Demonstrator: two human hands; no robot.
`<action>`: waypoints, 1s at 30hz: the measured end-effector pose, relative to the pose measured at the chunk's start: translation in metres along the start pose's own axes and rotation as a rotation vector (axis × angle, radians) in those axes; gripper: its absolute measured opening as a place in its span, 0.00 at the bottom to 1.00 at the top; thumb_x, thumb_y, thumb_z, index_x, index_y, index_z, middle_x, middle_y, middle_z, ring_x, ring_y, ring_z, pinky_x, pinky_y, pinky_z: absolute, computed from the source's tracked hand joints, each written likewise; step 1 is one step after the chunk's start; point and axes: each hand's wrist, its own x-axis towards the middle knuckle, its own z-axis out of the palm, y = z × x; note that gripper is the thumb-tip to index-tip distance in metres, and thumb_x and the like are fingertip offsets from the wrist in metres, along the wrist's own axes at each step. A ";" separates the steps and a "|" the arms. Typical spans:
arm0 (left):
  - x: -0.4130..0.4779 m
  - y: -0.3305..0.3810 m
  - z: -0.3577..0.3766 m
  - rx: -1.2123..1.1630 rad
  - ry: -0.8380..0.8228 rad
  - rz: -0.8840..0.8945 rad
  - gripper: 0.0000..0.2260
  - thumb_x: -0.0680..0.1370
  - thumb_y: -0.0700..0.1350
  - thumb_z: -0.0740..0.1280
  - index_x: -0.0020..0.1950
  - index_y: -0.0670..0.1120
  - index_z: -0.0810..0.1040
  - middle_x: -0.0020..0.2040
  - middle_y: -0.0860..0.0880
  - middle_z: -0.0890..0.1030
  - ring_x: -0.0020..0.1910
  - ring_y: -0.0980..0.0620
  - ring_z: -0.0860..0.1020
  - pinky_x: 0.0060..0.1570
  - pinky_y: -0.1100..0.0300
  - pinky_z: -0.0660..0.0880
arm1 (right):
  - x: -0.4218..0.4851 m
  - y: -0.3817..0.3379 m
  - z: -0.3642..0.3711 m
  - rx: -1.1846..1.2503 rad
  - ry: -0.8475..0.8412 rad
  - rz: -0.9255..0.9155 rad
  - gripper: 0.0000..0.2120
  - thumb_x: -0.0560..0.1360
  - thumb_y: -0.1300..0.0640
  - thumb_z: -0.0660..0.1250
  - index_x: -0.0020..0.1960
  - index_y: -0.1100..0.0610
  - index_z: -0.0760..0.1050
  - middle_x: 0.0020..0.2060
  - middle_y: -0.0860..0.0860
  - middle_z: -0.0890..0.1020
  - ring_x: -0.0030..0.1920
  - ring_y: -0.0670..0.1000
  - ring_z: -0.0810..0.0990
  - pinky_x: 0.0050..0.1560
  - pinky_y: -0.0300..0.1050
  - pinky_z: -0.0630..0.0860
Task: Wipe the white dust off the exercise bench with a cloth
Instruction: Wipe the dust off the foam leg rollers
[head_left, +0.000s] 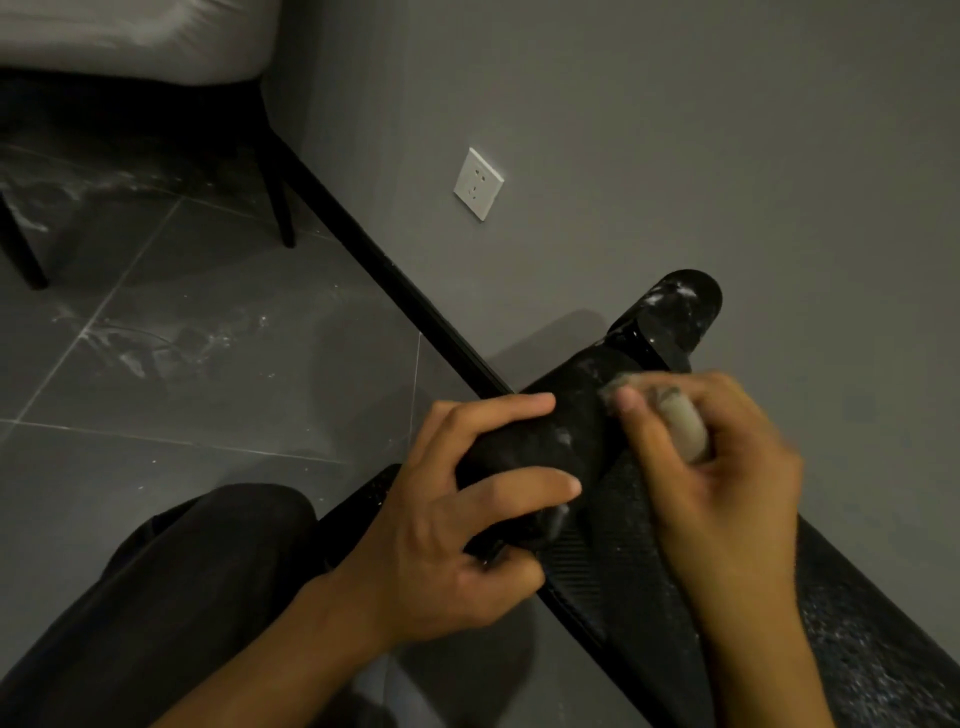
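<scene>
The black exercise bench (634, 566) runs from the lower right up toward the wall, its textured pad flecked with white dust. A black foam roller pad (566, 431) lies across its near end, and a second dusty roller (675, 312) sits farther back by the wall. My left hand (467, 525) grips the near roller from the left, thumb and fingers curled around it. My right hand (722, 483) holds a small bunched beige cloth (685, 426) and presses it against the roller's right part. The right hand is blurred.
A grey wall with a white socket (478, 184) stands behind the bench, edged by a black skirting strip (374, 260). Dark floor tiles (208, 364) carry white dust smears. A grey chair with black legs (278, 202) stands at the upper left. My dark trouser leg (156, 597) fills the lower left.
</scene>
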 end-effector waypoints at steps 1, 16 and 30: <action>0.000 0.001 0.000 0.022 0.001 0.002 0.25 0.66 0.38 0.69 0.62 0.54 0.75 0.72 0.46 0.69 0.62 0.42 0.74 0.61 0.57 0.71 | 0.003 0.006 -0.001 -0.045 0.047 0.039 0.04 0.77 0.51 0.69 0.50 0.49 0.82 0.46 0.43 0.82 0.48 0.45 0.81 0.48 0.45 0.79; -0.004 -0.008 -0.004 -0.063 0.009 -0.082 0.33 0.69 0.50 0.79 0.70 0.48 0.69 0.70 0.42 0.72 0.69 0.49 0.76 0.63 0.57 0.76 | -0.032 -0.010 0.014 0.110 0.015 -0.077 0.05 0.78 0.55 0.68 0.52 0.53 0.80 0.47 0.49 0.82 0.47 0.50 0.82 0.45 0.42 0.78; -0.008 -0.010 -0.007 -0.134 0.073 -0.164 0.30 0.76 0.67 0.69 0.65 0.45 0.70 0.61 0.52 0.75 0.62 0.57 0.78 0.58 0.65 0.75 | -0.056 -0.022 0.014 0.121 -0.158 -0.242 0.07 0.74 0.59 0.72 0.51 0.56 0.82 0.46 0.51 0.79 0.44 0.46 0.80 0.41 0.37 0.74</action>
